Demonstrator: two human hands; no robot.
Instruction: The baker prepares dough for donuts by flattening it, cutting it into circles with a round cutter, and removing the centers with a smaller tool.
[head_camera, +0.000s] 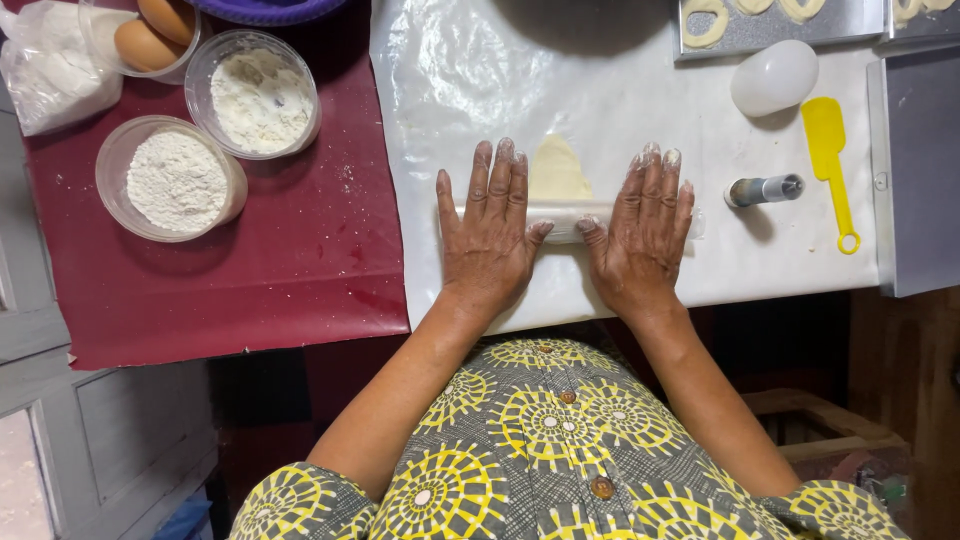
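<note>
Both hands, left hand (488, 235) and right hand (642, 232), lie spread flat on the rolling pin (565, 218); you are flattening the dough (557, 172), so next push forward evenly.

package: clear plastic bag (50, 70) | top-left corner | white powder, probably flour

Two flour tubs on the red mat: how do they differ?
The upper tub sits beside the egg container; the lower tub stands nearer the mat's left edge. The upper's powder looks yellowish and clumpy, the lower's whiter and finer. Both are clear, round and lidless.
</note>
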